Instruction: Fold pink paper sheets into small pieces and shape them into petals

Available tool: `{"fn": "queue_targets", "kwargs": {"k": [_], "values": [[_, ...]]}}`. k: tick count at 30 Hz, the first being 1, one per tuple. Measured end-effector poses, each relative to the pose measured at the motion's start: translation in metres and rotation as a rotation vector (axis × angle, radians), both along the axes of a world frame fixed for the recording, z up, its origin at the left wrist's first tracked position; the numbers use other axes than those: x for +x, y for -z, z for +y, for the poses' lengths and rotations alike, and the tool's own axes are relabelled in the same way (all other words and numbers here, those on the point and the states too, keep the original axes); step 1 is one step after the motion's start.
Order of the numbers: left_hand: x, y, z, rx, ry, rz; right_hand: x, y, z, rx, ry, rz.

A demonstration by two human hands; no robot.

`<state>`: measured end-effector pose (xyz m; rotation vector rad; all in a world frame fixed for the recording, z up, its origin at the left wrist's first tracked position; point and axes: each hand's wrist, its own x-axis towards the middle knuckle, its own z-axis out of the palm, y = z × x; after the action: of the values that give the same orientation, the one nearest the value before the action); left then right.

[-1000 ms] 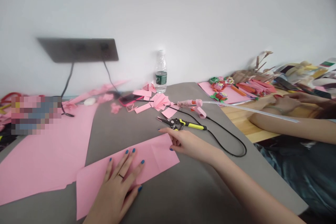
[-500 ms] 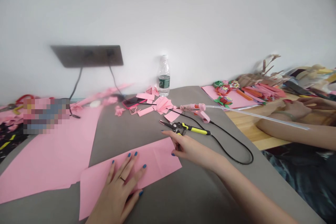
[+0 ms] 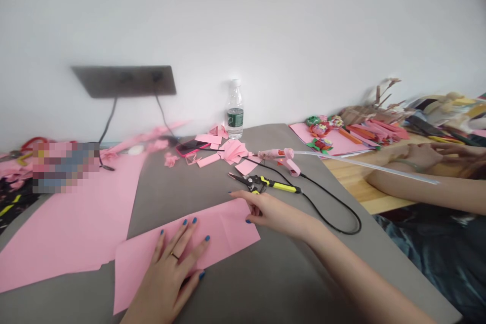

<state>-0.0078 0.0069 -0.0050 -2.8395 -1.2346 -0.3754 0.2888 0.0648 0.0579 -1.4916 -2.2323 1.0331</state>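
My left hand (image 3: 172, 268) lies flat with spread fingers on a folded strip of pink paper (image 3: 224, 235). At the strip's right end is my right hand (image 3: 264, 210), its thumb at the paper's edge and its index finger stretched out apart from the thumb; the other fingers are curled and partly hidden. Just beyond that hand lie pliers (image 3: 281, 186) with yellow and black handles. A pink glue gun (image 3: 283, 157), with a long clear stick (image 3: 364, 164) in its back end, rests behind the pliers.
Large pink sheets (image 3: 81, 225) cover the left side. Pink scraps (image 3: 232, 151), a phone (image 3: 190, 148) and a bottle (image 3: 235, 111) are near the wall. A black cable (image 3: 341, 230) loops at right, beside another person's forearm (image 3: 425, 190).
The view has shifted slightly, so most things appear a little further left. Both my hands keep their places on the paper. The other person's fingers at right have moved a little.
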Motion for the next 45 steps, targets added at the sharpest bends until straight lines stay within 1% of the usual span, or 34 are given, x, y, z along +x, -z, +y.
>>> {"fn": "queue_targets", "kwargs": {"k": [7, 17, 21, 25, 27, 33, 38, 45], "values": [[0.0003, 0.0009, -0.0007, 0.010, -0.003, 0.036, 0.0005, -0.0015, -0.0005, 0.019, -0.029, 0.010], [-0.0008, 0.0037, -0.0018, -0.003, -0.009, 0.058, 0.0026, 0.0047, -0.0011, 0.040, -0.037, 0.019], [0.0000, 0.0049, -0.0005, 0.015, -0.004, 0.053, 0.0044, 0.0049, -0.0007, 0.006, -0.026, 0.020], [0.0008, 0.0058, 0.0011, 0.037, 0.001, 0.030, 0.0065, 0.0041, -0.0006, -0.081, -0.039, 0.061], [0.0008, 0.0057, 0.0012, 0.051, 0.007, 0.028, 0.0064, 0.0041, -0.0010, -0.105, -0.040, 0.046], [0.0000, 0.0040, 0.0011, 0.079, 0.019, 0.060, 0.0048, 0.0039, -0.0014, -0.103, -0.038, 0.008], [-0.0021, 0.0034, 0.0029, 0.076, 0.049, 0.082, 0.0022, -0.0004, 0.0000, -0.127, -0.022, -0.035], [-0.0013, 0.0013, 0.0031, 0.089, 0.044, 0.081, 0.0011, -0.0010, 0.0021, -0.129, -0.020, -0.045]]}}
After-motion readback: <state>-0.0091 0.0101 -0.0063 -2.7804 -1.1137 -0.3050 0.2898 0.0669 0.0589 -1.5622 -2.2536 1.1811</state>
